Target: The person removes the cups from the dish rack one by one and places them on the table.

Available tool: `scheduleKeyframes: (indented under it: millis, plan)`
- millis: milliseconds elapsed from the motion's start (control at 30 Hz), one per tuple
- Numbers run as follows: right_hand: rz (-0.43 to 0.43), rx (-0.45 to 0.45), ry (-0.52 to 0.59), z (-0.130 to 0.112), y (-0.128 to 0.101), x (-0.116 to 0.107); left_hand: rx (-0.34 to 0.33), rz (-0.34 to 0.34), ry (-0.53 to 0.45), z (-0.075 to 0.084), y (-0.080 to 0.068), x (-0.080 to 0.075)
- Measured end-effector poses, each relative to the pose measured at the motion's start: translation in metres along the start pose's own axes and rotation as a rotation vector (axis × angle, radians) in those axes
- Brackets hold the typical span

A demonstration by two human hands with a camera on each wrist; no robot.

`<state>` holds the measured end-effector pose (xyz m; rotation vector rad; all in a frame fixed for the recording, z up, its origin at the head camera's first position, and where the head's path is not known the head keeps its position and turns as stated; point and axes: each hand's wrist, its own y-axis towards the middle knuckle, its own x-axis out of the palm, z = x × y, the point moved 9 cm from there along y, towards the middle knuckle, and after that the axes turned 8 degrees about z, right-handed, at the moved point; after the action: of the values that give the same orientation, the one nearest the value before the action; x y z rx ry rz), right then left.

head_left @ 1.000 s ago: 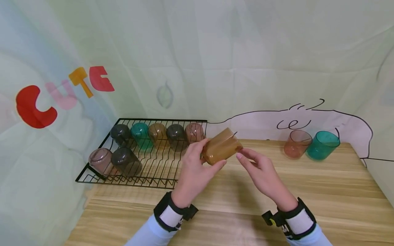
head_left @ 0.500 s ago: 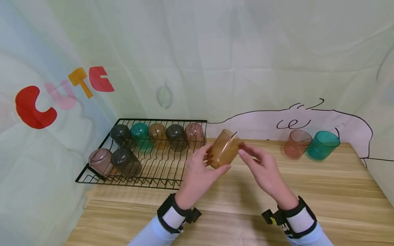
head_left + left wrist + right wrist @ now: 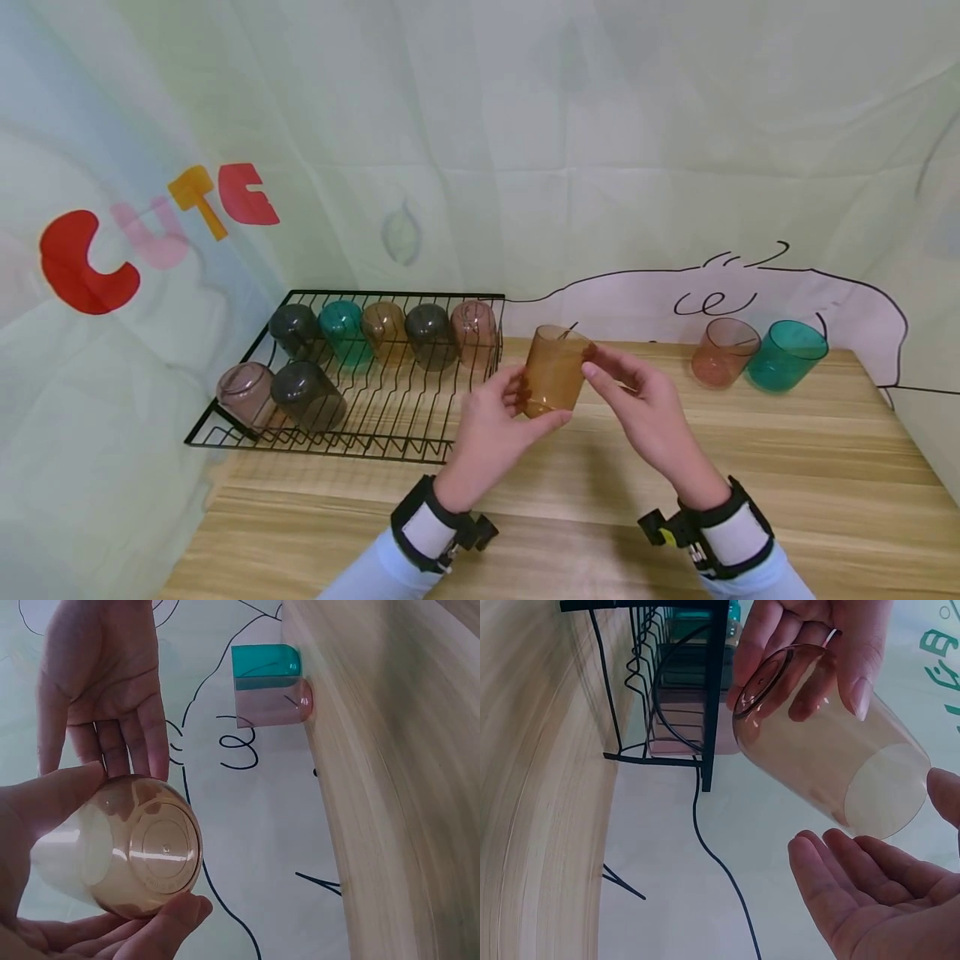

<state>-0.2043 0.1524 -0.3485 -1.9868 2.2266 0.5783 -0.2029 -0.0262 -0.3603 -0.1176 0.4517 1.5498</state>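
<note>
An amber drinking glass (image 3: 557, 371) is held above the table, rim up and slightly tilted. My left hand (image 3: 498, 429) grips its lower part, thumb on the near side and fingers behind. The left wrist view shows the round base (image 3: 166, 851) of the glass. At the rim end my right hand (image 3: 637, 408) pinches lightly, its thumb in front and its fingertips showing through the far wall. In the right wrist view the right thumb (image 3: 946, 796) meets the rim, with the fingers (image 3: 870, 870) along the other side.
A black wire rack (image 3: 397, 417) at left carries several upside-down glasses: smoky grey (image 3: 429, 333), teal (image 3: 343, 329), amber and pinkish. At back right a pink glass (image 3: 723, 354) and a teal glass (image 3: 787, 358) stand upright on the wooden table (image 3: 750, 442). A printed cloth (image 3: 525, 167) hangs behind.
The amber glass has turned from lying steeply tilted to nearly upright. My left hand has shifted a little right and down with it; my right hand has stayed almost in place.
</note>
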Motion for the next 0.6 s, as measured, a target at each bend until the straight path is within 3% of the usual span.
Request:
scheduleKeyframes:
  millis: [600]
  plan:
    - [-0.041,0.079,0.070,0.0044,0.0033,0.0024,-0.024,-0.010,0.017,-0.0059,-0.0026,0.0086]
